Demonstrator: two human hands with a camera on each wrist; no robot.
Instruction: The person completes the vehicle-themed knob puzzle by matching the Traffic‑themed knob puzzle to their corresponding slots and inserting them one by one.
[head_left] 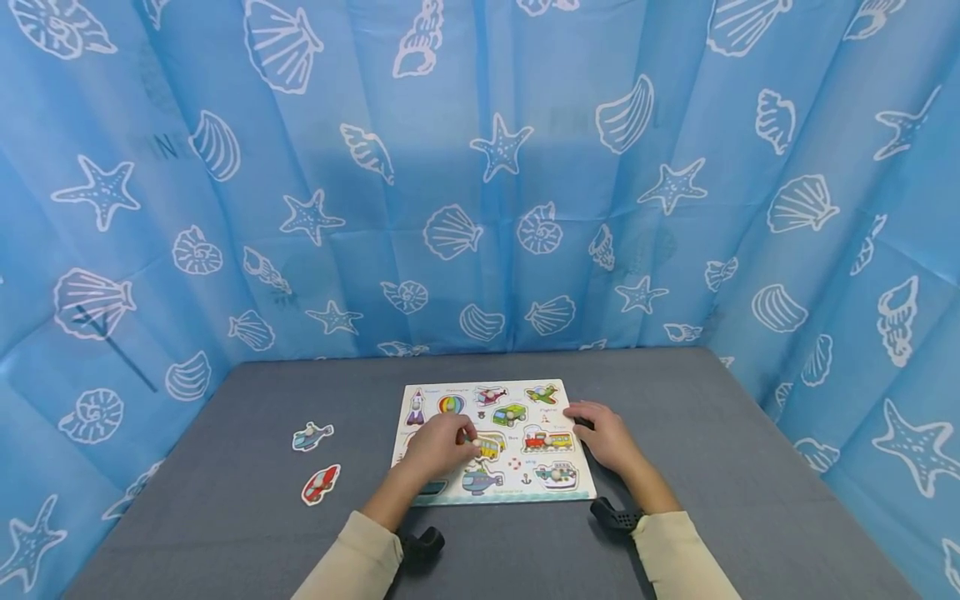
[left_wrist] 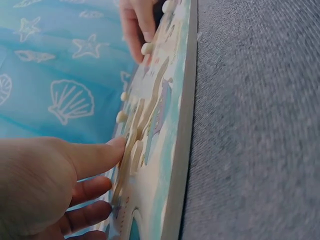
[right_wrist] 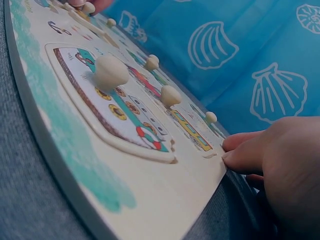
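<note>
A wooden vehicle puzzle board (head_left: 525, 493) lies on the table. My left hand (head_left: 437, 447) is over its middle, thumb and fingertips at the yellow bus piece (head_left: 491, 447), pinching it. In the left wrist view the thumb of my left hand (left_wrist: 50, 185) touches the tan edge of a raised piece; the fingertips are partly hidden. My right hand (head_left: 611, 437) rests its fingertips on the board's right edge beside the train piece (head_left: 548, 440). In the right wrist view, my right hand (right_wrist: 280, 165) touches that edge with fairly straight fingers, near the knobbed ship piece (right_wrist: 117, 107).
Two loose pieces, a blue aircraft (head_left: 312, 436) and a red vehicle (head_left: 321, 484), lie on the grey table (head_left: 225, 492) left of the board. Several knobbed pieces sit on the board, including a green truck (head_left: 509, 415). A blue shell-patterned curtain (head_left: 480, 275) hangs behind the table.
</note>
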